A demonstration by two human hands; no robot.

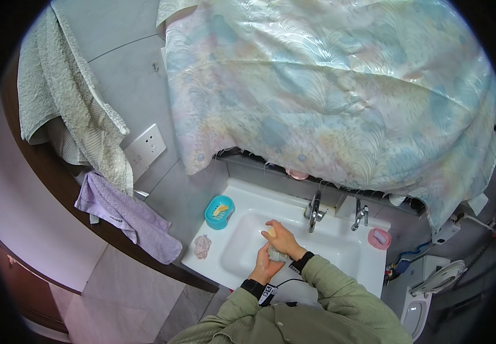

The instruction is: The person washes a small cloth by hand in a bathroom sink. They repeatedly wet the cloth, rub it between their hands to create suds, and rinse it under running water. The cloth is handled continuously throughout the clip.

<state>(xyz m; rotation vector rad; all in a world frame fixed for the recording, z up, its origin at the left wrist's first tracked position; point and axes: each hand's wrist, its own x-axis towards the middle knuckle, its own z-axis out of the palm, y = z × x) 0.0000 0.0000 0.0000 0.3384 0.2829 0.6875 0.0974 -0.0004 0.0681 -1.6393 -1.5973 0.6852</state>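
Observation:
Over the white sink basin [242, 252], both hands work close together. My right hand [285, 239] is closed round a small yellow bar of soap [271, 231], part of which shows by its fingers. Below it, my left hand [264, 267] is closed on a bunched greyish cloth [277, 254]. The cloth sits between the two hands, partly covered by the right one, and its kind is hard to make out. A chrome faucet [315, 212] stands behind the hands; I cannot tell if water runs.
On the left ledge are a blue soap dish [220, 212] with yellow soap pieces and a crumpled pinkish cloth [202, 247]. A second faucet [360, 215] and a pink soap dish [379, 238] are at right. Towels [127, 212] hang left; a patterned curtain [328, 92] covers the wall behind.

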